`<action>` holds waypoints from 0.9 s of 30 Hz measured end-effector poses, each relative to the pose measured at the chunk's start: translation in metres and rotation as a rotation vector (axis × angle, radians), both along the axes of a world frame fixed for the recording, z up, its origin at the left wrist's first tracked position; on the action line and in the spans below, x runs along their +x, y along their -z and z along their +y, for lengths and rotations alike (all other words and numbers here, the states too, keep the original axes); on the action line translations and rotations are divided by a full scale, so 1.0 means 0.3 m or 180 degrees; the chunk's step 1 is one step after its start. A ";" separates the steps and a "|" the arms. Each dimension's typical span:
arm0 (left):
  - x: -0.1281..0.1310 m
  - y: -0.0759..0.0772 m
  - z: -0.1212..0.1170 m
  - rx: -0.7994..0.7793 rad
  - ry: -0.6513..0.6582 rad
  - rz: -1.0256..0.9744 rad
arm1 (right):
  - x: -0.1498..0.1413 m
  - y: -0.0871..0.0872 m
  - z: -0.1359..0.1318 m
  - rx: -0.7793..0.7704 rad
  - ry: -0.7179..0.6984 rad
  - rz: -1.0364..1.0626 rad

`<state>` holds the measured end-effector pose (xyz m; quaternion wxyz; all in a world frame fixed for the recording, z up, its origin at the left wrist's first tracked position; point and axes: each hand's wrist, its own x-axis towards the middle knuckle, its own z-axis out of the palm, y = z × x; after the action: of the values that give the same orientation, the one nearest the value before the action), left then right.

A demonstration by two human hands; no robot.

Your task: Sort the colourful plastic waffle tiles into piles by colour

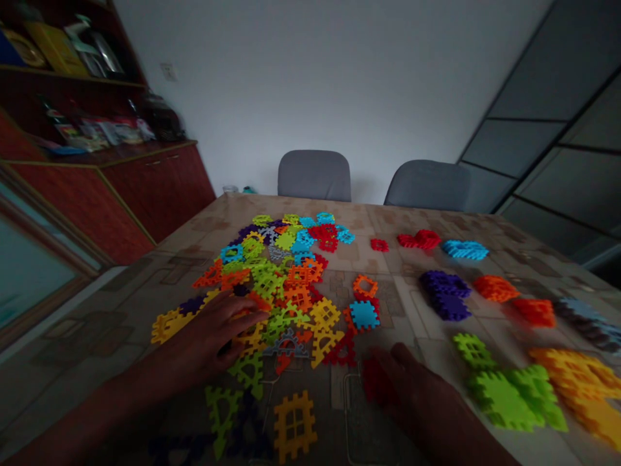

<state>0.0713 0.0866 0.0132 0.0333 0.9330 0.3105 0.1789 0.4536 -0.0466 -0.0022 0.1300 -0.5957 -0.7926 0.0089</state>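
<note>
My left hand (224, 327) lies over the left part of a loose heap of plastic interlocking pieces, its fingers stretched and apart. An orange piece (260, 301) and a yellow piece (251, 338) are close to its fingertips; whether it touches them I cannot tell. Somewhat blurred, my right hand (406, 378) is closed on a red interlocking piece (374, 380) near the front of the table, right of the heap. Beyond that hand lies a blue square piece (365, 315). A yellow window piece (295, 425) lies flat between my forearms.
Sorted stacks stand on the right of the table (184, 249): red (421, 240), blue (464, 250), purple (446, 294), orange (495, 288), green (504, 398), yellow (577, 378) and grey (589, 320). Two grey chairs (314, 175) stand at the far edge. A wooden cabinet (150, 184) is at left.
</note>
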 end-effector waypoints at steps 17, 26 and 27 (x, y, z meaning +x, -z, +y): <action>-0.023 -0.078 0.030 0.0005 0.0131 -0.0034 | -0.080 -0.134 0.001 -0.0653 -0.0631 0.0487; 0.002 -0.137 0.103 -0.0192 0.1019 0.0461 | -0.105 -0.109 0.011 -0.0459 -0.0846 0.0417; -0.001 -0.148 0.099 -0.0141 0.0931 0.0440 | -0.104 -0.105 0.011 -0.0409 -0.0856 0.0424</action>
<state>0.0710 0.1162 0.0577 0.0581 0.9774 0.1768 0.1005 0.4225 -0.0432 0.0294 0.1415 -0.4894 -0.8526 0.1164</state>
